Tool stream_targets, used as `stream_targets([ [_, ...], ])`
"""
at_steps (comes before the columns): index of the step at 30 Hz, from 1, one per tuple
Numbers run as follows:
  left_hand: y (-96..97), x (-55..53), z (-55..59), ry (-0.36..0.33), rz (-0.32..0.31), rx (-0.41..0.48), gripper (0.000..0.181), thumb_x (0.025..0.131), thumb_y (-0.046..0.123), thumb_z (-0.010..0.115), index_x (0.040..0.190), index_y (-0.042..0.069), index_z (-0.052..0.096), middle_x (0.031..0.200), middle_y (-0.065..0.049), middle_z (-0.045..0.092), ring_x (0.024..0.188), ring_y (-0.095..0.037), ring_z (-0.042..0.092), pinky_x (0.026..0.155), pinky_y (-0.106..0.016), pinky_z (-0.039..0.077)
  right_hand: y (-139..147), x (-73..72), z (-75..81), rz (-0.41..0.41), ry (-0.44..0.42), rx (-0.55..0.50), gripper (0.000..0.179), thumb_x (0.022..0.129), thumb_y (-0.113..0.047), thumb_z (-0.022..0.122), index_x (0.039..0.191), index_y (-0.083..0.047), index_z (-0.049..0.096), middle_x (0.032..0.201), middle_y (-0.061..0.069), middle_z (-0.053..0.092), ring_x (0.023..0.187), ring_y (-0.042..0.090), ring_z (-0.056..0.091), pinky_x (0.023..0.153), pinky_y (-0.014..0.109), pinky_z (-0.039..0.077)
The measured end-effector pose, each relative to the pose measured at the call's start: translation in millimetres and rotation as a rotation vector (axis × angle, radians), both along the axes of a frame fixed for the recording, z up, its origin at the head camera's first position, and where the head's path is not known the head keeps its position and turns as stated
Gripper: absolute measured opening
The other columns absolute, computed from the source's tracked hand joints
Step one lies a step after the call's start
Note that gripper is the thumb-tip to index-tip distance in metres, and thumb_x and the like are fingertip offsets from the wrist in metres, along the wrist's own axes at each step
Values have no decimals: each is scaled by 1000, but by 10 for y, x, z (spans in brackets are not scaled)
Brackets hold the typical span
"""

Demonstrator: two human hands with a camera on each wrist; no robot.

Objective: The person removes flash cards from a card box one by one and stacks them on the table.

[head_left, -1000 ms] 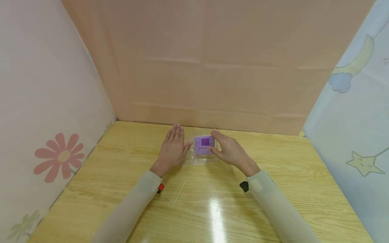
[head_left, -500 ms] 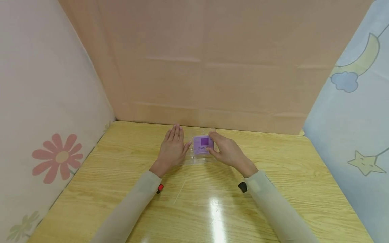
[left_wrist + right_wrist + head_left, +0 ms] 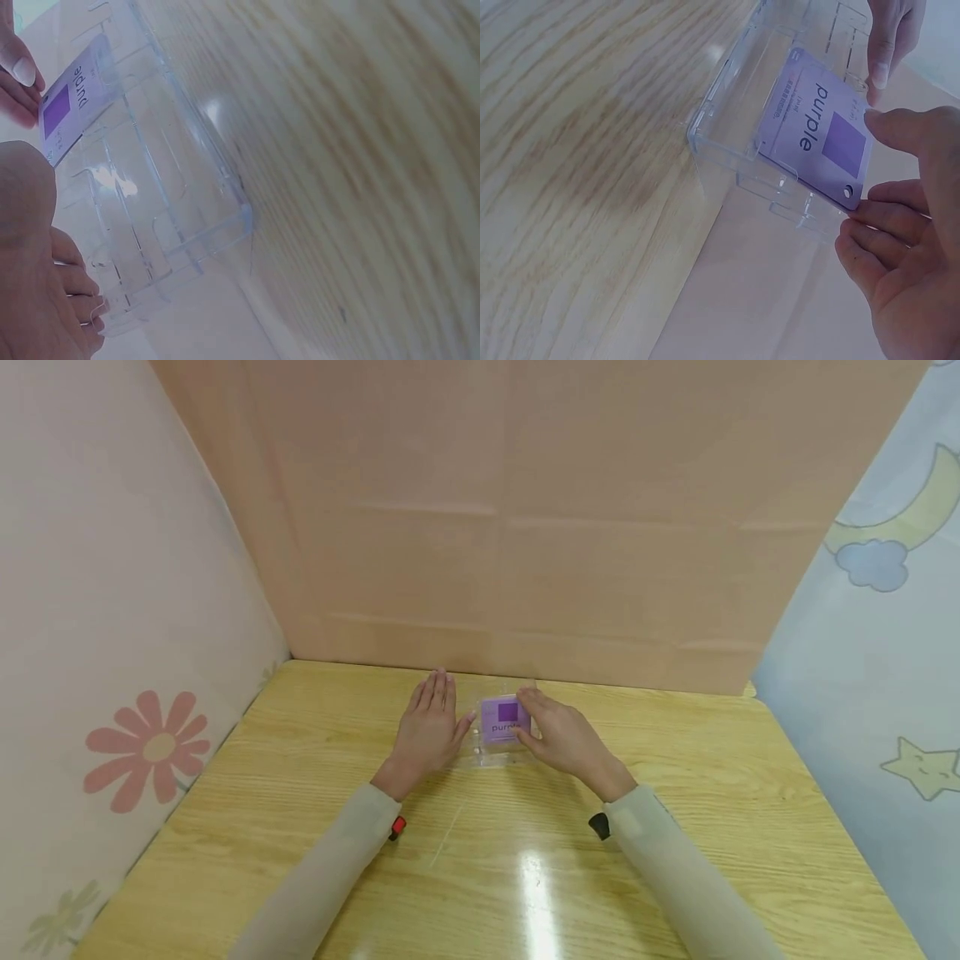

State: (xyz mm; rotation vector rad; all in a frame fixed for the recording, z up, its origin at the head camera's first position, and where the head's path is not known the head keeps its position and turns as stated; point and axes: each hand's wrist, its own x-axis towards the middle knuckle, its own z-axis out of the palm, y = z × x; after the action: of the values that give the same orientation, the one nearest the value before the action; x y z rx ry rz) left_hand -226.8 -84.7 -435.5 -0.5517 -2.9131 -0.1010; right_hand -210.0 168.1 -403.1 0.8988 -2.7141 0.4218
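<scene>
A lilac flash card (image 3: pixel 496 712) printed with "purple" and a darker square lies tilted in a clear plastic box (image 3: pixel 241 217) with compartments. A small hole pierces one corner of the card, seen in the right wrist view. My right hand (image 3: pixel 566 737) pinches the card at its right edge, thumb on the printed face and fingers at the far edge. My left hand (image 3: pixel 426 731) lies with straight fingers along the box's left side, its thumb pointing toward the card.
The box stands on a wood-grain table (image 3: pixel 360 877) near its back edge. A plain peach-coloured backdrop (image 3: pixel 495 568) rises behind. Side panels carry a pink flower (image 3: pixel 157 747) on the left and a moon, cloud and star (image 3: pixel 926 768) on the right.
Both hands keep nearly the same places; the right fingers shift slightly at the card's edge. The whole scene moves a little as the head camera turns.
</scene>
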Motion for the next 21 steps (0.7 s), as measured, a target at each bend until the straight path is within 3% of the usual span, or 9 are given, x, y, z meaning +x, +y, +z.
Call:
stream_targets([
  [11, -2, -17, 11, 25, -4, -5, 78, 114, 51, 27, 164, -7, 17, 173, -25, 19, 164, -37, 18, 136, -49, 17, -24, -4, -5, -27, 5, 52, 63, 97, -25, 76, 146, 9, 55, 151, 28, 56, 139, 43, 58, 107, 53, 56],
  [21, -2, -10, -2, -8, 3, -1, 78, 114, 52, 27, 165, -6, 15, 174, -24, 13, 165, -37, 14, 136, -49, 16, -39, 5, -34, -32, 30, 86, 61, 98, -26, 76, 145, 8, 57, 151, 27, 56, 139, 41, 58, 107, 51, 57],
])
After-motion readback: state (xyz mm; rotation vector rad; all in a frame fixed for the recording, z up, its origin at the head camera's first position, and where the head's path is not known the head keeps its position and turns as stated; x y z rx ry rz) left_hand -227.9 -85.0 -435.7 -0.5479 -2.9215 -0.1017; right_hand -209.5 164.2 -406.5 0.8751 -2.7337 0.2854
